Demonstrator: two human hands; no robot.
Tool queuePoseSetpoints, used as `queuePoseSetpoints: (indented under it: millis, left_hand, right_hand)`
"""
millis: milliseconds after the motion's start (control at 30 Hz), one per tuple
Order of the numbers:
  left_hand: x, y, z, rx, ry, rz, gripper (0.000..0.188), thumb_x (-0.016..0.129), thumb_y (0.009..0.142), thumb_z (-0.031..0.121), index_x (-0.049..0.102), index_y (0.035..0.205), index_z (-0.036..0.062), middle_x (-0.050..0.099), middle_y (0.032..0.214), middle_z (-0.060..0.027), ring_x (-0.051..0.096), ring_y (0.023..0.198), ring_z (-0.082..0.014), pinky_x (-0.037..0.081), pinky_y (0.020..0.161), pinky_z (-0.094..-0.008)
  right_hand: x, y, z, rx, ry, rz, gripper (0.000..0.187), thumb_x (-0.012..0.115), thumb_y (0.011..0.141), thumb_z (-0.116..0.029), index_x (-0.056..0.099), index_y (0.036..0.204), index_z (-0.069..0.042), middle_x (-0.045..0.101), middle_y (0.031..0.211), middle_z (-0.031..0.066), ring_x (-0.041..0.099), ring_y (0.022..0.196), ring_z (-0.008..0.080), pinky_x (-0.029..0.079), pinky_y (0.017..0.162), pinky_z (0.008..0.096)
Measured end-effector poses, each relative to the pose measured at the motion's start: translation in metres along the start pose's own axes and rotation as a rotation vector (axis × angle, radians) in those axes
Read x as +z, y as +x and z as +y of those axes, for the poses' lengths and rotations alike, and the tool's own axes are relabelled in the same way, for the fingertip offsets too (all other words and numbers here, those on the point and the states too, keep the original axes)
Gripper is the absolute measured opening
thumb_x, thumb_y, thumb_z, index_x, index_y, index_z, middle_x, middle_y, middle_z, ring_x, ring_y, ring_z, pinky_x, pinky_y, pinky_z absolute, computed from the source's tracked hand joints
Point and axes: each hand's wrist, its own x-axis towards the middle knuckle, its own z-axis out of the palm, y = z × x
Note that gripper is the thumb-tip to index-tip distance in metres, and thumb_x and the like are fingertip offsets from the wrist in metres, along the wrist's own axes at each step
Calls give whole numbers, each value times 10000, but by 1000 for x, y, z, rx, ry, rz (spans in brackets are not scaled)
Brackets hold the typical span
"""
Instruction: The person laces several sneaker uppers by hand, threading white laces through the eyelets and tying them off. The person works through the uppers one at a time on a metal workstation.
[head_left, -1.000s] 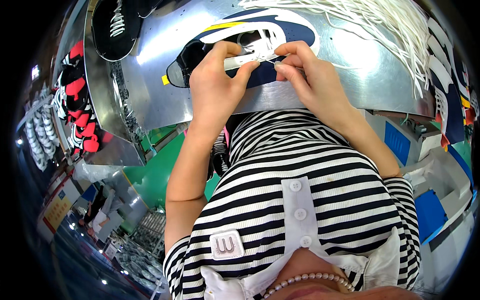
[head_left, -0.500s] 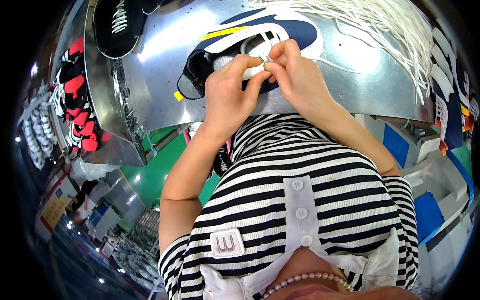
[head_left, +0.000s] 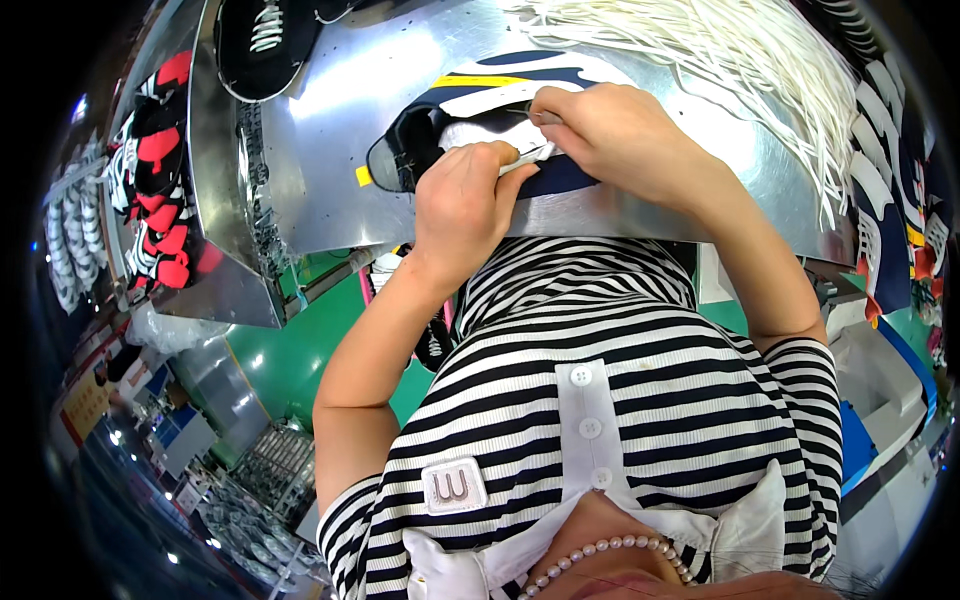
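A navy and white shoe upper (head_left: pixel 560 72) with a yellow stripe lies on its side on the metal table, its dark heel collar to the left. My left hand (head_left: pixel 465 200) is closed, thumb and forefinger pinching the white near edge of the upper's opening. My right hand (head_left: pixel 630 140) is closed over the lacing area, fingers curled inward. Whatever it grips is hidden by the fingers. A thin dark line shows between the hands, too small to name. The toe end is partly covered by my right hand.
A large heap of white shoelaces (head_left: pixel 700 50) spreads over the far right of the metal table (head_left: pixel 340 200). A black shoe upper (head_left: pixel 265 50) lies at the far left. Red, black and white uppers (head_left: pixel 160 200) hang beyond the left edge; more navy and white uppers (head_left: pixel 880 220) are at the right.
My hands have moved apart from their joint pinch at the lacing. The right hand has turned and curled over the upper, now covering the toe side. The view has shifted slightly.
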Motion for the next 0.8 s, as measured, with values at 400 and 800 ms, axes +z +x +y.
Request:
queuePoseSetpoints:
  millis: [400,800]
  left_hand:
    - [-5,3,4,-26,-146,-96,293,772,767,77,532,930,35,612,734,-107,599,636,-287,460,565,-377]
    - [-11,21,8,-792,-436,-86,564,752,837,322,497,1232,12,674,1001,-197,669,877,-316,521,788,-400]
  right_hand:
    - [-14,-4,8,-90,1029,429,150,662,866,-91,710,996,-33,703,887,30,617,808,82,495,755,235]
    - [21,11,5,142,902,244,138,650,888,-138,680,954,-20,646,793,-3,555,717,62,455,663,237]
